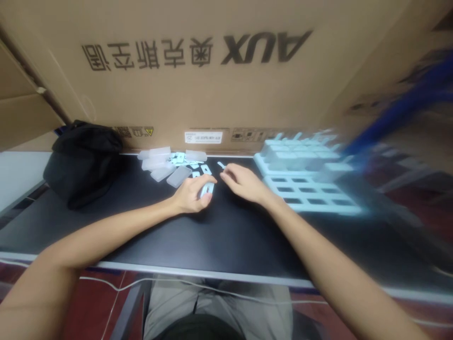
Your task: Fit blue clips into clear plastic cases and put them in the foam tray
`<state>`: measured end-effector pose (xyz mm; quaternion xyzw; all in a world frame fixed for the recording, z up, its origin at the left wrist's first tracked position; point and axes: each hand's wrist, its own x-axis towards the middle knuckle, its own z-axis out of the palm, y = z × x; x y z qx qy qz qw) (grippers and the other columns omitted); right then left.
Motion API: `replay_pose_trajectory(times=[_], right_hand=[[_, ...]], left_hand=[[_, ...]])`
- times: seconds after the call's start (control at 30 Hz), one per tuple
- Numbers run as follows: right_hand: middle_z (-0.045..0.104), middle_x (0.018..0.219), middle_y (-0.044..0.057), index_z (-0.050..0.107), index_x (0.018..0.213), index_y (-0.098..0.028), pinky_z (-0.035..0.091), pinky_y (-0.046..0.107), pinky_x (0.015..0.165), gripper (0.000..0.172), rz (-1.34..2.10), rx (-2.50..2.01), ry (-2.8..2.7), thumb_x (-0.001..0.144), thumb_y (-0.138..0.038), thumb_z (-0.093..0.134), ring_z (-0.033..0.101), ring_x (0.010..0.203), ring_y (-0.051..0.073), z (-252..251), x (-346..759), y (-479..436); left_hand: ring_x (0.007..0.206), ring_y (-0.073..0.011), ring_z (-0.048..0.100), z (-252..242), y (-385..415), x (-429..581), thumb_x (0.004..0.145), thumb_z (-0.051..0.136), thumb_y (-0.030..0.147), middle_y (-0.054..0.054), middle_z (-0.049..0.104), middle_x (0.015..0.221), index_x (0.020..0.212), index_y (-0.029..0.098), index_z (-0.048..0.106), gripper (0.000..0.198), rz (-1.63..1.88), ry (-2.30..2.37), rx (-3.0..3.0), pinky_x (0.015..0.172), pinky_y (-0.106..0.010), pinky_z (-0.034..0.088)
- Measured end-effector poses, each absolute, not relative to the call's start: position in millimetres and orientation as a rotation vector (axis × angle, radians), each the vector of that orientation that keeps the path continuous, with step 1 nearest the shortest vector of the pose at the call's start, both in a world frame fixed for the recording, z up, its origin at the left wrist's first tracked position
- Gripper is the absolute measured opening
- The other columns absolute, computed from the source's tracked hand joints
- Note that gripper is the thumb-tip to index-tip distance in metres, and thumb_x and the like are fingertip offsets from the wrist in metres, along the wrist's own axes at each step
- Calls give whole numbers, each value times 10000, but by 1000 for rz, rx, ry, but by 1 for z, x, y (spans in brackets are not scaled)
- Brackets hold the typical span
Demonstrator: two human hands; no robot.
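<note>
1. Cardboard carton backed the black table.
2. Left hand held a pale-blue slotted piece between thumb and fingers.
3. Right hand: fingers narrowed beside a small strip; I couldn't tell whether they gripped it.
4. I judged the step as picking up the strip; next move called for a sure pinch.

From my remote feed: left hand and right hand ungloved, forearms bare. I log loose grey trousers, creased fabric. Dark top, rounded lower edge; finer detail blurred.
</note>
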<state>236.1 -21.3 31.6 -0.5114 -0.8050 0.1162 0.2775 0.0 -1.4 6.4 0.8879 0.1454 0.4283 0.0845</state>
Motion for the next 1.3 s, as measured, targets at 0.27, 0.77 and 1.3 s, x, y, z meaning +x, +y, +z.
replay_pose_trajectory(times=[0.27,0.77,1.3], right_hand=[[648,1326,168,658,1303,-150,478,439,947,388,-203,-1731,-2296,992,-212,435,557,1191,314,12,234,-10],[771,922,48,700,1146,-160,499,307,851,363,311,-1852,-2033,786,-122,670,716,889,216,27,234,-13],[636,775,-11,489,890,-245,580,329,673,443,865,-932,-1549,829,-601,746,658,669,154,55,218,-37]], left_hand=[[851,-192,728,5,-1,1,981,457,371,-85,757,1010,1157,163,666,344,1184,378,2694,777,-304,582],[795,-194,696,9,-4,0,934,521,455,-56,741,1000,1168,198,649,370,1016,623,2628,748,-318,552],[740,-198,621,12,-6,2,914,588,586,-34,656,965,1288,227,515,523,990,899,2498,712,-347,500]])
